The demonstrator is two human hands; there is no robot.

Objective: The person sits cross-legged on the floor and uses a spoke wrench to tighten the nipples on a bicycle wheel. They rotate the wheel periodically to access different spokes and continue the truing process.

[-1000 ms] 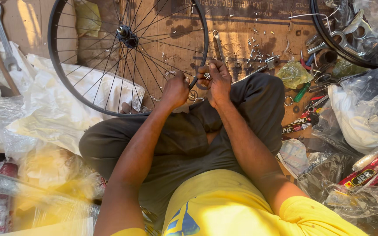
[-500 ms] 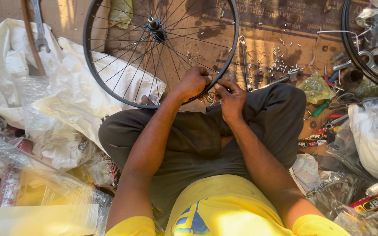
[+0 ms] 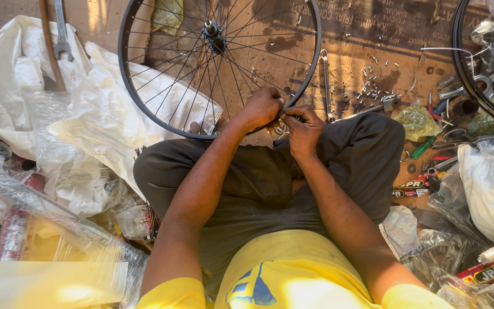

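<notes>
Black spoked bicycle wheel (image 3: 219, 63) stands before the seated person's knees. Left hand (image 3: 263, 107) grips its lower rim; right hand (image 3: 301, 127), just beside, pinches something small there. Loose spoke nipples (image 3: 373, 86) right of the wheel suggest work remains.

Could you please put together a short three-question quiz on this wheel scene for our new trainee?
1. True or false: both hands are at the rim of the spoked wheel.
2. What lies right of the wheel: A) a long wrench, B) a hammer?
3. What is scattered beyond the wrench?

Key: 1. True: the left hand and right hand meet at the rim. 2. A. 3. Small metal parts.
</notes>
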